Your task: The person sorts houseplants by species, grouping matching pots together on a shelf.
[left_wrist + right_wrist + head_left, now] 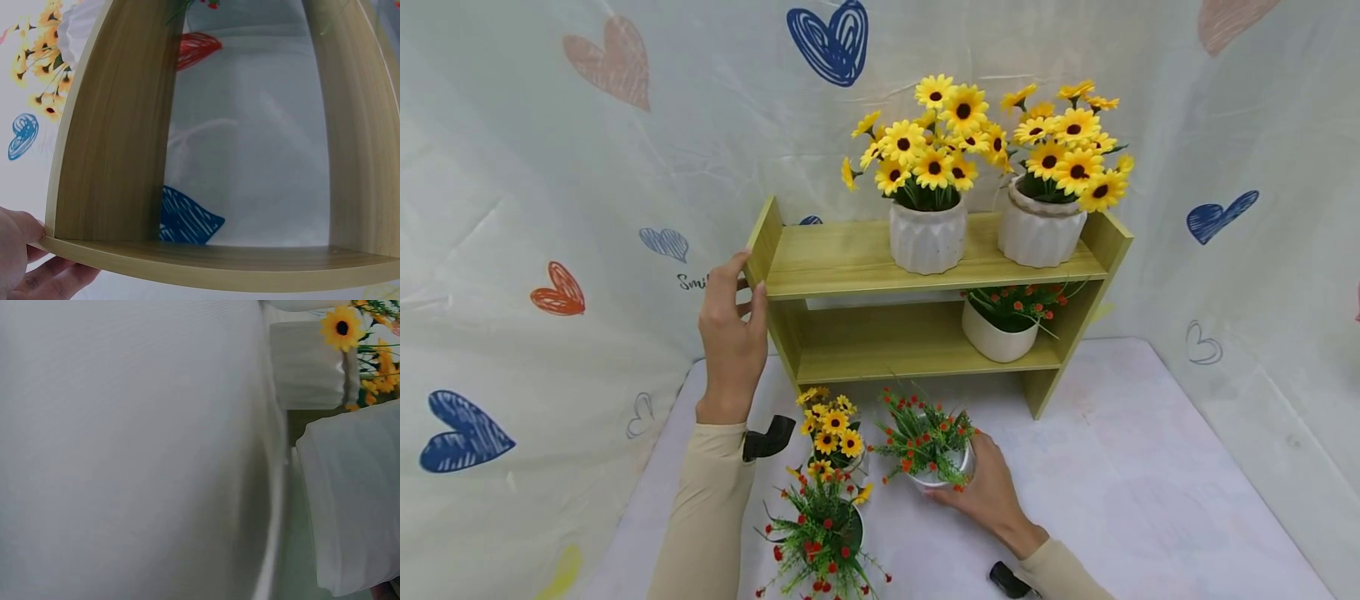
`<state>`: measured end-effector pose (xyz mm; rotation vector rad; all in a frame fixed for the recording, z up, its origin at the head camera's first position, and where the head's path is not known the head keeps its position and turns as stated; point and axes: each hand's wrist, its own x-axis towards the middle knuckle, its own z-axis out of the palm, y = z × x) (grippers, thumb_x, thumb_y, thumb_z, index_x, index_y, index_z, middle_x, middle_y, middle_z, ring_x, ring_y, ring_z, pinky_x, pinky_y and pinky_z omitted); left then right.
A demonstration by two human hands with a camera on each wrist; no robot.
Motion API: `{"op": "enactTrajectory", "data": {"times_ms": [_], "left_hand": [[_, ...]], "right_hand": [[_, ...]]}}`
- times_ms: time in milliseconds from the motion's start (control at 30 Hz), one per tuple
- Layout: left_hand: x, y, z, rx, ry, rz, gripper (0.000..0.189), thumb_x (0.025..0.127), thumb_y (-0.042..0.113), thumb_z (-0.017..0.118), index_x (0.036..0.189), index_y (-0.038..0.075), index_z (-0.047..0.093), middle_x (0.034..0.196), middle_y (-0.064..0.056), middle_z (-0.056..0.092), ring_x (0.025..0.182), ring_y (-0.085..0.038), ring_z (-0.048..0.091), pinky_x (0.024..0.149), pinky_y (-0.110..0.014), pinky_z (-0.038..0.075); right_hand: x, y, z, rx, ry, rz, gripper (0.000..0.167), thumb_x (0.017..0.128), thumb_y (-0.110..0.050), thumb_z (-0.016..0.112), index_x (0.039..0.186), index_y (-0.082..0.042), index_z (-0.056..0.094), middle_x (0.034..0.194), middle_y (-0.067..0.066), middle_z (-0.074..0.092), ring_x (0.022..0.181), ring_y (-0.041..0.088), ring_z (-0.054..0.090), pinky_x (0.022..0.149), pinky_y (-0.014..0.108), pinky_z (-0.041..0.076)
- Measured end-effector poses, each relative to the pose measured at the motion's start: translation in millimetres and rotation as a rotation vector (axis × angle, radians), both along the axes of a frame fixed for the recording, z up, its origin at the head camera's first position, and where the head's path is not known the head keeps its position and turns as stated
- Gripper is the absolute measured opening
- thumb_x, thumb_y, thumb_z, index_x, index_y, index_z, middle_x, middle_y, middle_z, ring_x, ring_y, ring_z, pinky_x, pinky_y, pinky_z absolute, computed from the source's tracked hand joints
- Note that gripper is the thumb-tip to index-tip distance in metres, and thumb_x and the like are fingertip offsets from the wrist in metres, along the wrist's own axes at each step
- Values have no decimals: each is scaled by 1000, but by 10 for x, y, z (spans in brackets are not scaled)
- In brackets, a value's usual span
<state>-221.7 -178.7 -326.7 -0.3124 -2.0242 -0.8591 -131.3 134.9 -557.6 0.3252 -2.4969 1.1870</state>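
Note:
My left hand holds the left side panel of a two-tier wooden shelf, thumb near its front edge. In the left wrist view, my thumb and fingers touch the panel's corner. Low in front of the shelf, my right hand grips a white pot of red-flowered greenery from its right side. A ribbed white pot fills the right of the right wrist view, with a bit of finger at its lower edge. Left of the gripped pot stand a small sunflower pot and another red-flowered plant.
Two white pots of sunflowers stand on the upper tier. On the lower tier, at the right, sits a white pot with red flowers. A pale cloth covers the table, and a heart-printed curtain hangs behind.

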Motion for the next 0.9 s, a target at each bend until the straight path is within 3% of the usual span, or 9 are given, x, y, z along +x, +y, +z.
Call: {"op": "enactTrajectory", "data": {"times_ms": [200,467,767,900], "left_hand": [[9,6,-13,10,-5,6,39,106,-1,60,145,-1,56,131,-27,62,110,-44,69,80,-60,65],[1,4,8,2,9,8,39,106,-1,60,145,-1,56,132,-27,61,111,-45,69,80,-60,65],[1,7,20,3,12,6,38,106,-1,60,144,-2,56,132,-28,62,111,-45,69,80,-60,65],[6,7,13,5,13,7,38,106,-1,60,143,-2,57,131,-28,62,110,-45,69,79,-60,65]], "right_hand": [[87,31,250,-3,55,-11,101,53,-29,106,136,3,59,120,13,65,106,24,60,86,48,55],[78,121,581,-48,188,39,94,58,-30,104,133,3,59,116,11,65,102,16,53,82,38,48],[-60,116,907,-103,253,104,92,70,-51,98,136,1,59,125,14,65,112,21,56,90,39,48],[-173,58,1018,-117,272,113,95,74,-59,93,139,1,58,127,16,65,113,30,56,93,47,47]]}}
